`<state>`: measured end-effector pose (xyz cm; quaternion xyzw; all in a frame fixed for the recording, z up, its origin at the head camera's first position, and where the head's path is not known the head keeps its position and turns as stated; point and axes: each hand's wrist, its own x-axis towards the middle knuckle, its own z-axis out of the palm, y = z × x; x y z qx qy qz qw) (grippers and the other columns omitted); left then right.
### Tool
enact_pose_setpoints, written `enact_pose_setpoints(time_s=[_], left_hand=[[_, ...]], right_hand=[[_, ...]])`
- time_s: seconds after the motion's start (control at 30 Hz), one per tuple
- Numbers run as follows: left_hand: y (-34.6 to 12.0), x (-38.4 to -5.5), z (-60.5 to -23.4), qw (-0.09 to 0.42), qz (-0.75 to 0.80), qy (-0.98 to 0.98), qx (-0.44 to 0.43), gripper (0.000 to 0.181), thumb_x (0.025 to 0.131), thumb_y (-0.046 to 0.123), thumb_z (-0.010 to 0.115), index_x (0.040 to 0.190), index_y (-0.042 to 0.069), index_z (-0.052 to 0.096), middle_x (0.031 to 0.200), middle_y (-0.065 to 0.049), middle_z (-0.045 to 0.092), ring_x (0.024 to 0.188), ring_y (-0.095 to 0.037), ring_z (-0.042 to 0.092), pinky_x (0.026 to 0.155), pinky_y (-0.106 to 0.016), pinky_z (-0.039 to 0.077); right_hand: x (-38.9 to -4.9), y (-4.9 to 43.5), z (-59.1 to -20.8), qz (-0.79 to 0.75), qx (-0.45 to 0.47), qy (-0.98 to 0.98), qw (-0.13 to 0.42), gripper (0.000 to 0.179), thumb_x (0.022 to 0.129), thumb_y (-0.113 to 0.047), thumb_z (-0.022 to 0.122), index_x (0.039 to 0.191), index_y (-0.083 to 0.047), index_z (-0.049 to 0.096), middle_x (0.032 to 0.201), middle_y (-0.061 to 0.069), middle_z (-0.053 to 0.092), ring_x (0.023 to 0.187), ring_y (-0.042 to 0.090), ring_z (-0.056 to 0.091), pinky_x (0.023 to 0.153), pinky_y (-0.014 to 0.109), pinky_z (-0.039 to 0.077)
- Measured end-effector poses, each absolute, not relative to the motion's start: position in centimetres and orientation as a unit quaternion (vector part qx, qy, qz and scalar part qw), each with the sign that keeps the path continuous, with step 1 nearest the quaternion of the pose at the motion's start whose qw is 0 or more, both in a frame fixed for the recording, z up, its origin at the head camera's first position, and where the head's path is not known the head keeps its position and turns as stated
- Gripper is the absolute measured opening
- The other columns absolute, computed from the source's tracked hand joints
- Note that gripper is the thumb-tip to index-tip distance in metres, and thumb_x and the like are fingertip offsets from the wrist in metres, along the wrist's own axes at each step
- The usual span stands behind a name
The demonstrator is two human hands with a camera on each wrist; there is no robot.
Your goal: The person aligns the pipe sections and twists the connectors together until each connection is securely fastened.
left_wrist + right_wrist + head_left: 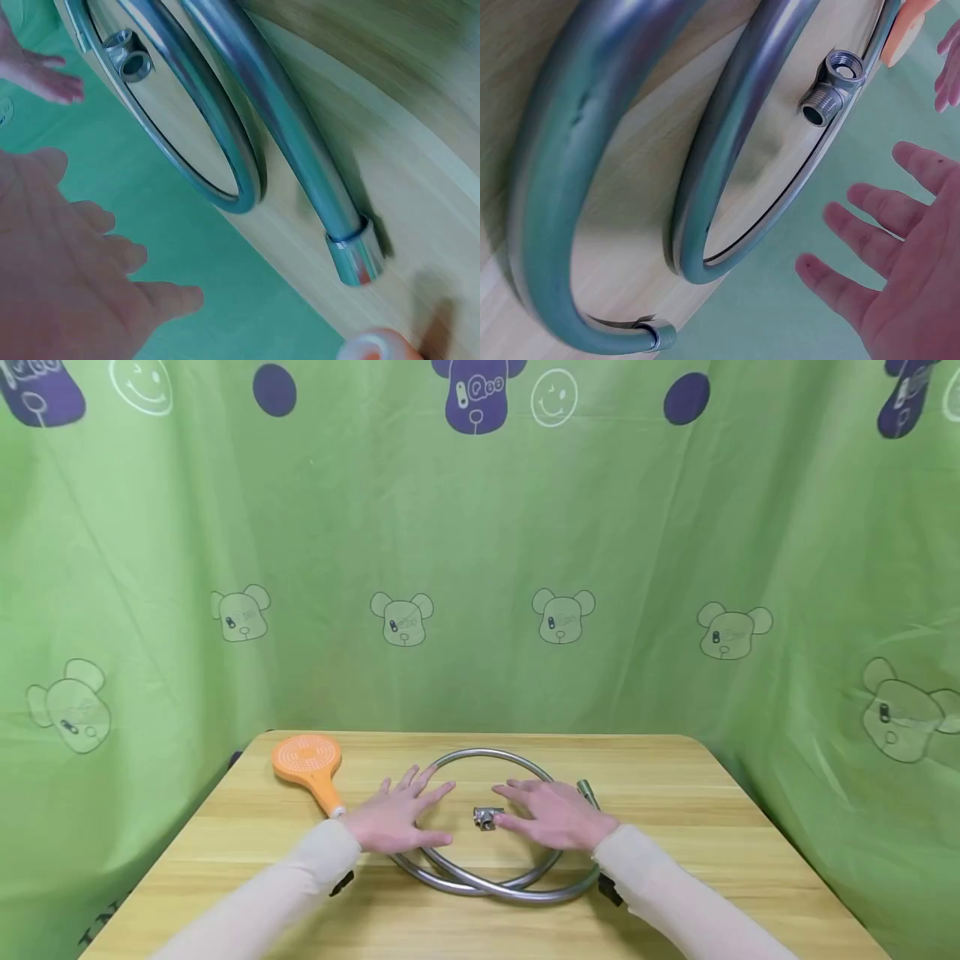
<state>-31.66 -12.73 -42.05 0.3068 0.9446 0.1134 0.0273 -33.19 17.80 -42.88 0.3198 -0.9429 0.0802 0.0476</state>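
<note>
A silver shower hose (480,890) lies coiled on the wooden table, with a metal end fitting (355,255) showing in the left wrist view. Inside the coil sits a small metal tee fitting (487,817); its threaded openings show in the right wrist view. My left hand (397,818) is spread, palm down, over the coil's left side and holds nothing. Over the right side my right hand (555,814) is spread too, its thumb overlapping the tee fitting's edge in the head view. An orange shower head (307,760) lies left of my left hand, its handle end near that wrist.
The wooden table (720,860) ends at a straight back edge, close to a green curtain (480,677) printed with bear heads. The same curtain hangs along both sides. The hose's other end (587,789) points back beyond my right hand.
</note>
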Motion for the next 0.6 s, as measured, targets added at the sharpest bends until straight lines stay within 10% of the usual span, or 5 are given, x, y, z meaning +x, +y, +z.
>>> enact_pose_setpoints(time_s=[0.43,0.6], left_hand=[[-16.6,-32.0,-40.8,-0.081,0.175,0.958,0.21,0.053,0.096,0.047,0.064,0.138,0.015,0.062,0.142,-0.011,0.06,0.126,-0.033,0.06,0.105,-0.048,0.05],[-18.0,-31.8,-40.3,-0.101,0.197,0.962,0.161,0.043,0.095,0.037,0.066,0.13,0.012,0.068,0.106,-0.008,0.076,0.073,-0.021,0.07,0.078,-0.041,0.059]], right_hand=[[-33.7,16.7,-43.0,0.077,0.351,-0.929,0.085,0.045,0.099,-0.047,0.059,0.131,-0.016,0.067,0.113,0.004,0.076,0.089,0.015,0.072,0.084,0.041,0.059],[-33.8,16.1,-43.1,0.083,0.361,-0.924,0.092,0.043,0.099,-0.044,0.06,0.129,-0.015,0.068,0.114,0.003,0.076,0.094,0.017,0.072,0.088,0.042,0.059]])
